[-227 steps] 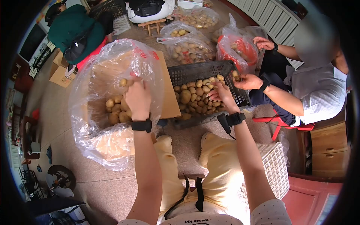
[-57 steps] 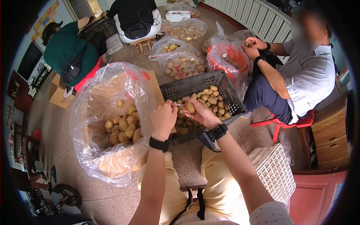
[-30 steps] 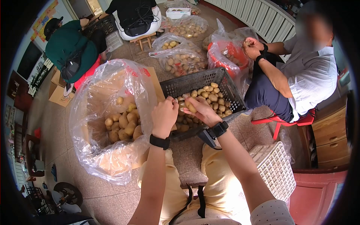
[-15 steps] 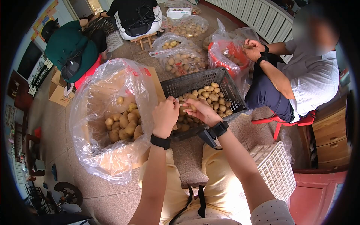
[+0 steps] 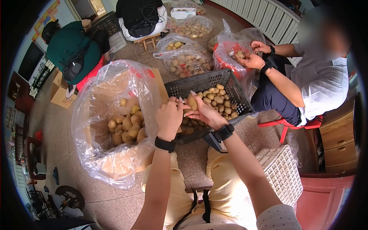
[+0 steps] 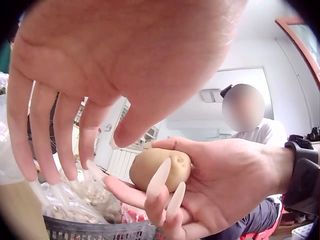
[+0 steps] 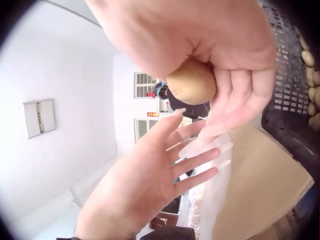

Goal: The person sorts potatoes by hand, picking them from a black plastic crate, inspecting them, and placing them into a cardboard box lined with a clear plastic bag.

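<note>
In the right wrist view a potato (image 7: 191, 86) lies in my right hand (image 7: 225, 40), whose thumb and fingers curl around it. The left wrist view shows the same potato (image 6: 159, 169) against the right palm (image 6: 235, 175), long pale nails in front of it. My left hand (image 6: 120, 55) hangs beside it with fingers extended and loosely bent, holding nothing; its fingertips come close to the right fingers. From the head view, my left hand (image 5: 169, 119) and right hand (image 5: 205, 113) meet over the near left part of the black crate (image 5: 230, 76), which holds many potatoes (image 5: 218, 99).
Left of the crate stands a cardboard box lined with clear plastic (image 5: 82, 126), with potatoes inside. Bags of potatoes (image 5: 188, 63) lie beyond. A seated person (image 5: 322, 84) is at the right, near a red basin (image 5: 220, 55). A white basket (image 5: 280, 172) stands at the lower right.
The potato in my right hand has turned more upright, and the left fingers have spread away from it. Earlier, my left hand was over the lined box. The seated person's hands have moved apart.
</note>
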